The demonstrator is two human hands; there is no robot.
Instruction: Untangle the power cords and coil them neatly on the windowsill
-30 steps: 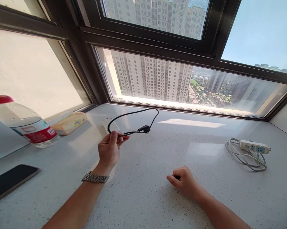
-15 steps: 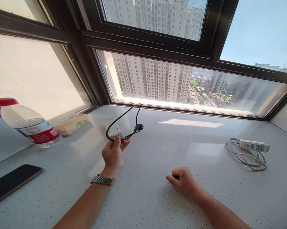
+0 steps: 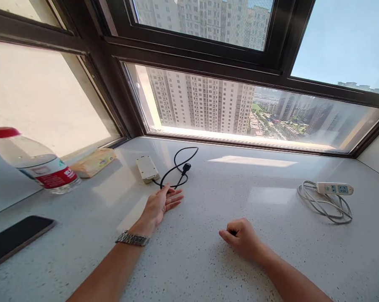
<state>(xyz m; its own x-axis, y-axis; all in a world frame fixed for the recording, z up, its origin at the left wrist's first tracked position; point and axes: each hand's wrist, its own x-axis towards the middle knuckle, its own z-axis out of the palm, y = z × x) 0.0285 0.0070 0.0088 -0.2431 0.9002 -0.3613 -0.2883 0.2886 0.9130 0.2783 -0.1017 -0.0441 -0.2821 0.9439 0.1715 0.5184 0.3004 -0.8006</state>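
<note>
My left hand, with a metal-band watch at the wrist, lies palm up with its fingers stretched out. Its fingertips are just at the near side of a looped black power cord, and I cannot tell whether they touch it. The cord's black plug rests among the loops, and its other end runs to a flat white box. Curled into a fist on the speckled white countertop, my right hand shows nothing in its fingers.
A white power strip with a coiled grey cord lies at the right. Along the left are a red-capped water bottle, a tissue pack and a dark phone. Dark window frames border the far side.
My left hand has let go of the black cord and opened, moving slightly down. The cord has settled onto the surface, uncovering the white box. My right hand has stayed put.
</note>
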